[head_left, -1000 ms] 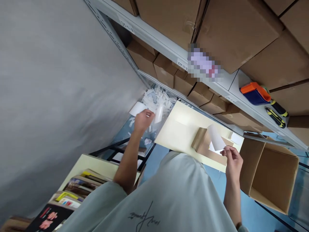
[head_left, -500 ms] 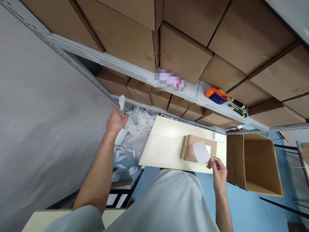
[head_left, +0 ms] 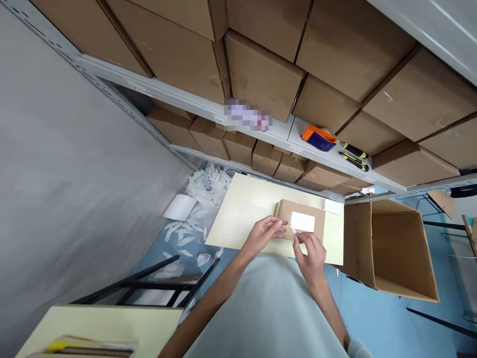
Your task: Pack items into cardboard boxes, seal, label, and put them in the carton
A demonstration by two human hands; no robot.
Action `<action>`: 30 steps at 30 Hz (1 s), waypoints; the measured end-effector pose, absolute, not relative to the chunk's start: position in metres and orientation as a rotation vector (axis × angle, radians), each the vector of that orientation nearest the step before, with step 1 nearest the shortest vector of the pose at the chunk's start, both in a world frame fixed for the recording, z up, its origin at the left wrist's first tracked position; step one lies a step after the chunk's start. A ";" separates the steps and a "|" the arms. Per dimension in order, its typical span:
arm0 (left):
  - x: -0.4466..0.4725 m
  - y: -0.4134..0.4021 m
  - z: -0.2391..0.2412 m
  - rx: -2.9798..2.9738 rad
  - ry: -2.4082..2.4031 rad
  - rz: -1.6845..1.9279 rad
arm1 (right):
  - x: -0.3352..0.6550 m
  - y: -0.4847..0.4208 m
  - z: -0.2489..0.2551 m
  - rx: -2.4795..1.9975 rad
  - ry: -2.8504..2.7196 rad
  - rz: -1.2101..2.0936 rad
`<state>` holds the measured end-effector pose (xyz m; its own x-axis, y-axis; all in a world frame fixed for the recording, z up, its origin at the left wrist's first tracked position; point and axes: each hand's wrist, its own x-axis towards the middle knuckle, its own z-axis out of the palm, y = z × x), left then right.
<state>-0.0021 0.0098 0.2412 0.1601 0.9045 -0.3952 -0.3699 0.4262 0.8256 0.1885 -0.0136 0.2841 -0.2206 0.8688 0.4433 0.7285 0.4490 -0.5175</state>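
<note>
A small brown cardboard parcel [head_left: 288, 215] lies on a pale yellow table [head_left: 242, 214], with a white label [head_left: 302, 222] flat on its top. My left hand [head_left: 265, 232] rests at the parcel's near left edge with its fingers loosely curled against the box. Just to the right, my right hand [head_left: 310, 249] pinches the label's near left corner between its fingertips. Both hands are close together at the front of the parcel.
An open empty cardboard box [head_left: 391, 248] stands right of the table. Several white paper scraps [head_left: 203, 191] lie on the blue floor at the left. Shelves behind hold cardboard boxes, an orange-and-blue tape dispenser [head_left: 318, 137] and yellow-black utility knives [head_left: 353, 154]. A second table [head_left: 100, 323] is near left.
My left hand has come back from the scrap pile at the left to the parcel. My right hand has laid the white label down on the parcel's top.
</note>
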 end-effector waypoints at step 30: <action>0.114 -0.032 0.264 0.869 1.302 1.007 | 0.338 -0.008 0.233 -1.347 -1.223 1.373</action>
